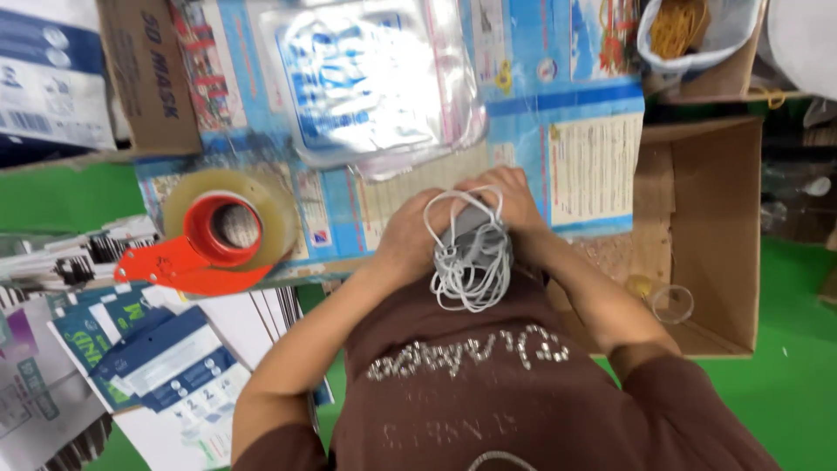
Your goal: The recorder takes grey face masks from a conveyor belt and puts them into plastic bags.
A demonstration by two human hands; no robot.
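Head view showed me a stack of grey face masks [471,240] gripped between both hands just above the brown shirt [488,384], their white ear loops [466,283] hanging in a tangle over the chest; the left hand [408,237] was wrapped against the left side of the stack, fingers curled shut upon it; the right hand [508,205] was closed over its top and right side, with one loop strung across the knuckles; so both hands were pressed together on the stack, which sat between them at the near edge of the work surface. Just beyond the stack I saw blue printed sheets [558,131] lying flat, and further beyond it a pile of clear glossy pouches [375,78]; well to the left of the stack rested a tape dispenser [214,235], red-orange, carrying a roll of clear tape; below that, left of the stack, blue and white printed packets [166,366] were fanned out; to the right of the stack stood an open cardboard box [706,235]; far beyond it to the right, a bag of yellowish rubber bands [684,30].
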